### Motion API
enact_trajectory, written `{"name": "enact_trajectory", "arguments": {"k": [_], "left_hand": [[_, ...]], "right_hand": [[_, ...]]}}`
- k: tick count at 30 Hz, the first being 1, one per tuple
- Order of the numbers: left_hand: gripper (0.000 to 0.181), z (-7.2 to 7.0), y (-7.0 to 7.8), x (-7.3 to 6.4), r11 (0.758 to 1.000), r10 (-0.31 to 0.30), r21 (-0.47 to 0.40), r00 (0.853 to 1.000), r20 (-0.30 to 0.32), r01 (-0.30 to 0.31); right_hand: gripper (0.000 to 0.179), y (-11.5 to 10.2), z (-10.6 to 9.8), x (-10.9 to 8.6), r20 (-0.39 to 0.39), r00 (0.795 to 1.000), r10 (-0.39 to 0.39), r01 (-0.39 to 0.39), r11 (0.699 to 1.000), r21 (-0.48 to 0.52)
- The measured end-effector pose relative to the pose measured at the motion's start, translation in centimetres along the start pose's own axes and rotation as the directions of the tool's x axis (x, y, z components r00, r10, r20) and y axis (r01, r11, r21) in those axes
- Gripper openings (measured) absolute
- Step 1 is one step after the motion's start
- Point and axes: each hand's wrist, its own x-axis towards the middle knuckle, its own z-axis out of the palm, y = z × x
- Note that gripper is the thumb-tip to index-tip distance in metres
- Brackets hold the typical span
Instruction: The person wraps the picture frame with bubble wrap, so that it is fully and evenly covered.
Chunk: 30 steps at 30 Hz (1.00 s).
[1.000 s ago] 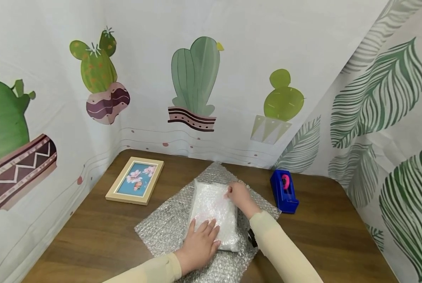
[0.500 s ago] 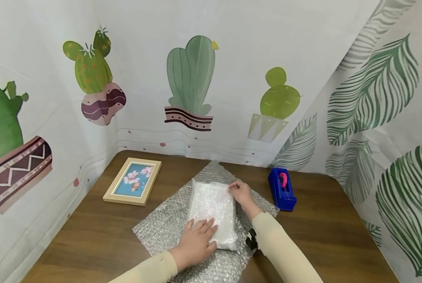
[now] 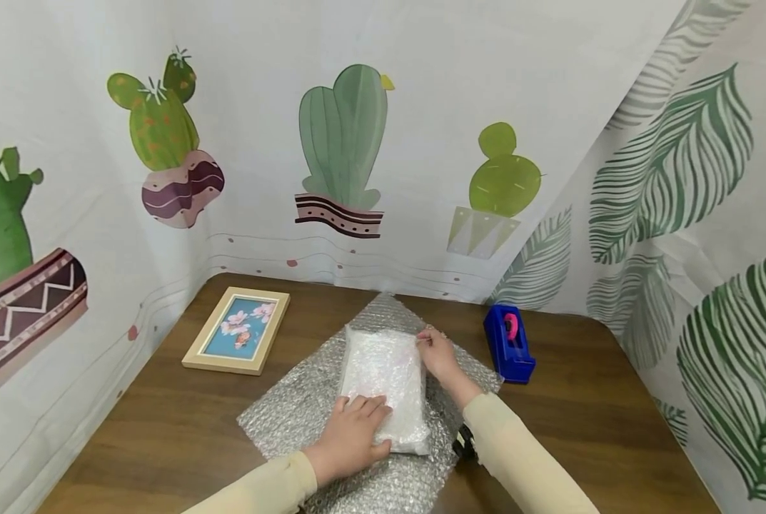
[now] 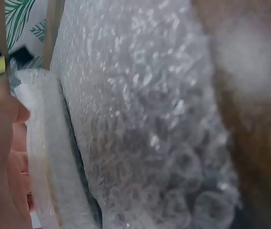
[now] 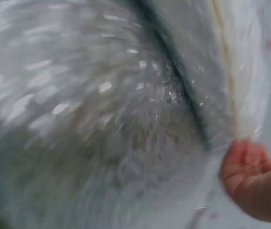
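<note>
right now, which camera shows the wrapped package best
The head view: it shows most of the top of the wrapped package, with the left hand covering its near left corner. The left wrist view catches just one side; the right wrist view, a blurred side by the right hand.

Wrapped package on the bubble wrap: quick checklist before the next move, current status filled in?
1. Wrapped package lies within the outline of the bubble wrap sheet: ok.
2. Left hand rests on the package's near end, steadying it: ok.
3. Right hand has a firm pinch at the far right corner: cannot tell; fingers are curled there, grip unclear.
4. Package's wrapping sealed: cannot tell; glare hides any seams.
5. Blue tape dispenser loaded, likely in reach: ok, pink roll visible.
6. Picture frame apart from the sheet: ok.
</note>
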Motion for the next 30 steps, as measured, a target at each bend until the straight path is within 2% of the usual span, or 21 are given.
{"name": "enact_trajectory", "arguments": {"k": [2, 3, 5, 7, 10, 13, 15, 16, 17, 18, 19, 20, 22, 23, 25, 27, 29, 30], "left_hand": [[0.045, 0.0, -0.1, 0.0, 1.0, 0.004, 0.006, 0.999, -0.038, -0.004], [0.044, 0.0, -0.2, 0.0, 1.0, 0.006, 0.008, 0.998, -0.055, -0.005], [0.043, 0.1, -0.3, 0.0, 1.0, 0.008, 0.007, 0.997, -0.071, -0.008], [0.043, 0.0, -0.3, 0.0, 1.0, 0.011, -0.013, 0.998, -0.065, -0.012], [0.043, -0.1, -0.5, -0.2, 0.998, 0.02, -0.054, 0.999, -0.028, -0.021], [0.045, -0.5, -0.9, -0.4, 0.99, 0.042, -0.135, 0.999, 0.01, -0.04], [0.048, -0.8, -1.4, -0.6, 0.969, 0.037, -0.244, 0.999, 0.021, -0.03], [0.051, -1.1, -1.8, -0.7, 0.948, 0.016, -0.319, 1.0, 0.026, -0.007], [0.054, -1.3, -2.2, -0.7, 0.915, -0.014, -0.403, 0.999, 0.033, 0.026], [0.059, -1.5, -2.6, -0.8, 0.871, -0.057, -0.486, 0.998, 0.036, 0.067], [0.063, -1.8, -3.1, -0.9, 0.81, -0.112, -0.575, 0.993, 0.047, 0.118], [0.067, -2.1, -3.6, -1.0, 0.737, -0.169, -0.655, 0.984, 0.059, 0.166], [0.073, -2.8, -4.7, -1.3, 0.572, -0.275, -0.782, 0.956, 0.104, 0.249], [0.075, -3.1, -5.2, -1.4, 0.487, -0.309, -0.828, 0.942, 0.134, 0.278], [0.077, -3.4, -6.1, -1.8, 0.327, -0.34, -0.892, 0.919, 0.198, 0.313], [0.079, -3.3, -6.8, -2.2, 0.219, -0.327, -0.914, 0.909, 0.261, 0.341], [0.08, -2.9, -7.2, -2.5, 0.143, -0.276, -0.924, 0.91, 0.308, 0.356], [0.081, -2.7, -7.3, -2.6, 0.121, -0.253, -0.924, 0.911, 0.324, 0.362]], "right_hand": [[0.044, -0.4, 0.0, -1.9, 0.034, 0.997, -0.076, 0.08, 0.986, -0.143], [0.058, -0.9, 0.1, -3.0, 0.051, 0.996, -0.075, 0.084, 0.974, -0.211], [0.079, -1.1, 0.1, -5.4, 0.094, 0.99, -0.105, 0.126, 0.957, -0.262], [0.093, -1.1, 0.1, -7.4, 0.127, 0.987, -0.098, 0.129, 0.956, -0.265], [0.096, -0.7, 0.2, -9.6, 0.145, 0.984, -0.105, 0.136, 0.966, -0.222], [0.09, 0.0, 0.4, -10.7, 0.141, 0.983, -0.121, 0.147, 0.97, -0.193], [0.087, 0.4, 0.5, -11.0, 0.132, 0.983, -0.126, 0.15, 0.971, -0.186], [0.087, 0.5, 0.5, -11.1, 0.128, 0.985, -0.117, 0.139, 0.974, -0.18], [0.087, 0.6, 0.6, -11.2, 0.125, 0.987, -0.102, 0.123, 0.978, -0.171], [0.088, 0.7, 0.6, -11.3, 0.117, 0.989, -0.091, 0.109, 0.981, -0.16], [0.089, 0.8, 0.6, -11.3, 0.112, 0.991, -0.078, 0.095, 0.984, -0.15], [0.089, 0.8, 0.7, -11.4, 0.108, 0.992, -0.064, 0.079, 0.987, -0.139], [0.09, 1.0, 0.7, -11.5, 0.1, 0.994, -0.036, 0.047, 0.992, -0.117], [0.089, 1.1, 0.7, -11.6, 0.095, 0.995, -0.03, 0.04, 0.994, -0.106], [0.088, 1.2, 0.8, -11.7, 0.092, 0.996, -0.011, 0.019, 0.997, -0.081], [0.085, 1.4, 0.8, -11.7, 0.095, 0.995, 0.007, -0.001, 0.998, -0.057], [0.084, 1.6, 0.8, -11.8, 0.112, 0.993, 0.026, -0.023, 0.999, -0.025], [0.084, 1.7, 0.8, -11.8, 0.125, 0.991, 0.037, -0.037, 0.999, -0.003]]}}
